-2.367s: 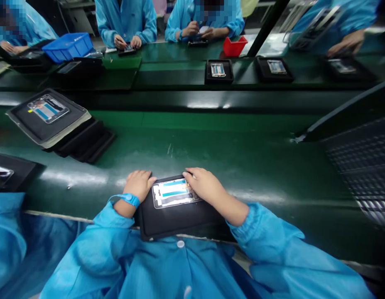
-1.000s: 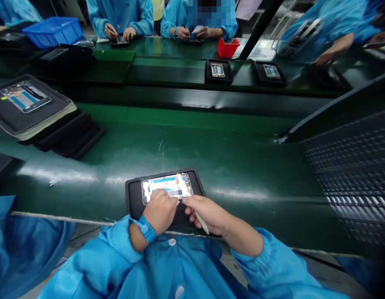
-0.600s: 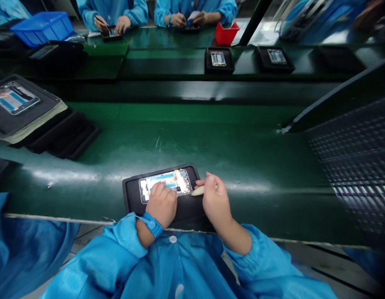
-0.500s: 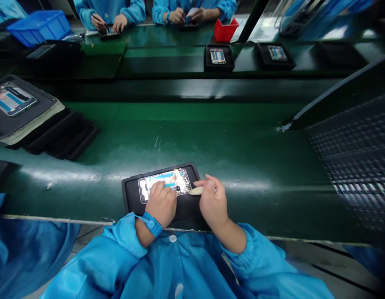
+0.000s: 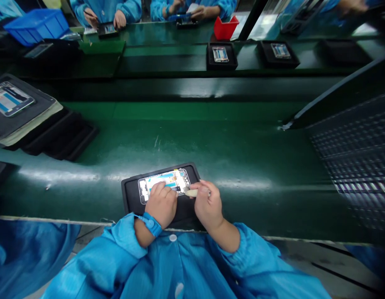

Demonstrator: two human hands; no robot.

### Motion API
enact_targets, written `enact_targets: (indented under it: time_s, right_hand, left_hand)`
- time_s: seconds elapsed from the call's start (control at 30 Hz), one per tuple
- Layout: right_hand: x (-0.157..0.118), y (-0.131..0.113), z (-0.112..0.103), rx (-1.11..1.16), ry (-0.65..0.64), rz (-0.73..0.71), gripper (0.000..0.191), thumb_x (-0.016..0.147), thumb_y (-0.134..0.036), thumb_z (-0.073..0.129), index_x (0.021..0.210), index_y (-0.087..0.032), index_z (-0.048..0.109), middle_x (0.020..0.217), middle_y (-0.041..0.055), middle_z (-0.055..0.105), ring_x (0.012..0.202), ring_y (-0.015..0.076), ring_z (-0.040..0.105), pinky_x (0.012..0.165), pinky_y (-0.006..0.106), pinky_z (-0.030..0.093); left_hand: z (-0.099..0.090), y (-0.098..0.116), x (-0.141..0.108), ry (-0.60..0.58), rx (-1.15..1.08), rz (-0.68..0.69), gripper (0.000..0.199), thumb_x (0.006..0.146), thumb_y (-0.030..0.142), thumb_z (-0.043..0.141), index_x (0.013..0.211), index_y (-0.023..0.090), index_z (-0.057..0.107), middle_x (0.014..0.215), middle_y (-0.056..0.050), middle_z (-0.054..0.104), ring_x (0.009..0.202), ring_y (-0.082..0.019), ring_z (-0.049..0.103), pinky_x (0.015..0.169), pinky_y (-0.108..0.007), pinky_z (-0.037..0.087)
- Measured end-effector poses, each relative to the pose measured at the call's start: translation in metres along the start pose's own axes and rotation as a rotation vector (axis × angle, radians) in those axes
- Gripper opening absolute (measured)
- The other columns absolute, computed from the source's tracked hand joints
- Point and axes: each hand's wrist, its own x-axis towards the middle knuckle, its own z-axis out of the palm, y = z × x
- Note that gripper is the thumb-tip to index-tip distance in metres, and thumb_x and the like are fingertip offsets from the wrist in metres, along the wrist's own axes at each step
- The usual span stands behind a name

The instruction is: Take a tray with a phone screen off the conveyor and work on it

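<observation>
Watching remotely, I see the near bench edge (image 5: 61,221) running just on the body side of both hands, the black tray (image 5: 132,205) close up against it. Beyond the fingers the green bench (image 5: 180,139) stretches forward; rightward of the right hand (image 5: 208,204) it reaches a dark mesh panel (image 5: 354,166), well apart.

Right hand pinches a pale tapered tool (image 5: 193,193), tip at the phone frame's right end. Left hand (image 5: 162,204) lies palm-down, relaxed, fingers resting on that phone frame (image 5: 172,179), which sits in the tray between the hands.

Counts: one tray, one phone frame, one tool here; one tray stack (image 5: 60,128) far left of the left hand, its number of layers too dark for me to settle. Ahead, past the right hand, three far trays (image 5: 221,64), two bearing frames.

Surface glossy, streaked with reflections. Across from the hands, blue-sleeved workers (image 5: 106,10), one red bin (image 5: 226,29), one blue bin (image 5: 39,27)
</observation>
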Motion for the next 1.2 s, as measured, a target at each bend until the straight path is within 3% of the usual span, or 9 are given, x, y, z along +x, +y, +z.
enact_targets:
  time_s: [0.27, 0.5, 0.77, 1.0, 1.1, 1.2]
  right_hand:
    - [0.003, -0.005, -0.001, -0.117, -0.035, -0.05, 0.014, 0.082, -0.026, 0.036, 0.093, -0.021, 0.044, 0.077, 0.0046, 0.063, 0.074, 0.0163, 0.059, 0.072, 0.036, 0.046]
    - [0.007, -0.015, -0.001, -0.246, -0.167, -0.088, 0.021, 0.081, -0.033, 0.035, 0.08, -0.02, 0.053, 0.077, 0.007, 0.063, 0.074, 0.0183, 0.059, 0.07, 0.033, 0.046]
    - [0.007, -0.013, -0.001, -0.198, -0.057, -0.08, 0.017, 0.082, -0.027, 0.035, 0.079, -0.02, 0.051, 0.07, 0.0039, 0.063, 0.068, 0.0154, 0.059, 0.067, 0.029, 0.046]
    - [0.016, -0.028, 0.008, -0.415, -0.261, -0.123, 0.027, 0.082, -0.032, 0.032, 0.071, -0.02, 0.053, 0.068, 0.0077, 0.062, 0.067, 0.0185, 0.058, 0.065, 0.029, 0.045]
    - [0.018, -0.029, 0.014, -0.423, -0.266, -0.157, 0.029, 0.081, -0.031, 0.03, 0.068, -0.02, 0.053, 0.065, 0.008, 0.061, 0.067, 0.0192, 0.058, 0.067, 0.031, 0.045]
    - [0.019, -0.025, 0.014, -0.31, -0.195, -0.003, 0.027, 0.08, -0.035, 0.033, 0.069, -0.02, 0.051, 0.066, 0.0073, 0.061, 0.064, 0.0183, 0.058, 0.064, 0.031, 0.046]
  left_hand:
    - [-0.001, 0.0, -0.001, -0.011, 0.008, -0.001, 0.017, 0.08, 0.016, 0.043, 0.071, 0.016, 0.057, 0.069, -0.005, 0.056, 0.089, -0.023, 0.049, 0.083, -0.041, 0.04]
    - [0.0, 0.0, 0.0, -0.017, -0.012, 0.008, 0.016, 0.08, 0.016, 0.042, 0.072, 0.017, 0.057, 0.07, -0.004, 0.056, 0.088, -0.022, 0.049, 0.083, -0.041, 0.04]
    - [0.002, 0.0, -0.001, -0.036, -0.024, 0.01, 0.013, 0.078, 0.014, 0.045, 0.073, 0.017, 0.057, 0.071, -0.003, 0.057, 0.088, -0.02, 0.05, 0.088, -0.039, 0.036]
    - [0.001, -0.002, -0.001, -0.072, -0.038, 0.016, 0.016, 0.078, 0.012, 0.042, 0.078, 0.016, 0.058, 0.074, -0.004, 0.058, 0.09, -0.022, 0.05, 0.09, -0.04, 0.034]
    - [0.0, -0.004, 0.0, -0.065, -0.042, 0.021, 0.017, 0.077, 0.011, 0.042, 0.075, 0.016, 0.058, 0.073, -0.005, 0.058, 0.088, -0.022, 0.051, 0.089, -0.04, 0.035]
    - [-0.001, -0.003, 0.001, -0.04, -0.033, 0.018, 0.018, 0.078, 0.014, 0.042, 0.072, 0.016, 0.058, 0.072, -0.005, 0.058, 0.086, -0.021, 0.051, 0.086, -0.039, 0.037]
